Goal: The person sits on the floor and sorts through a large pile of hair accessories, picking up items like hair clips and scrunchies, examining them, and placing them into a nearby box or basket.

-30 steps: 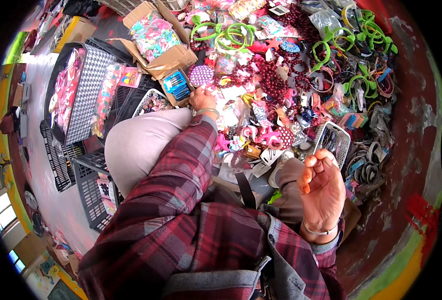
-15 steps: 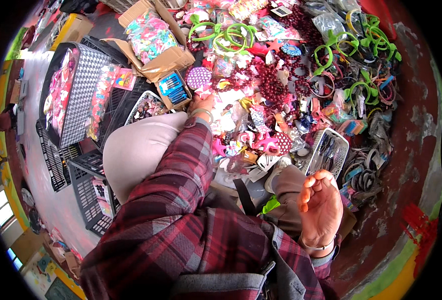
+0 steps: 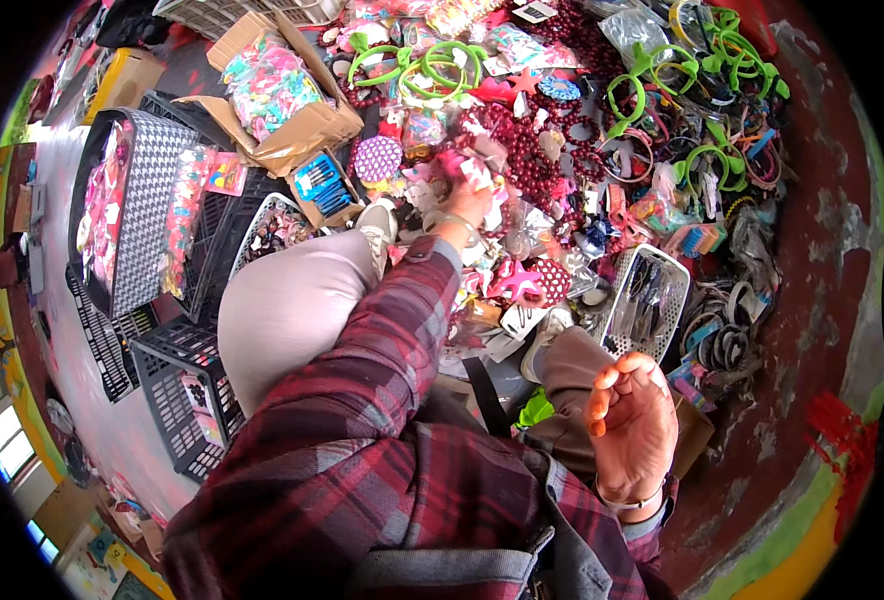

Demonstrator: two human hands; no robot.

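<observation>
My left hand reaches into the middle of a pile of hair accessories, its fingers closed on a small pink item whose kind I cannot make out. Around it lie dark red bead strings, small white and pink pieces, and a purple dotted round piece. A pink star-shaped piece and a red dotted round one are nearer my body. Held up over my right leg, my right hand is open and empty, palm showing and fingers slightly bent. A white basket stands just beyond it.
To the left are a cardboard box of bagged goods, a small box of blue packs, a houndstooth-patterned basket and a black crate. Green headbands lie at the back, with more on the right.
My left hand has moved right, from beside the small box of blue packs into the pile's middle, a pink item at its fingers. The right hand stays nearly still. The view has shifted slightly.
</observation>
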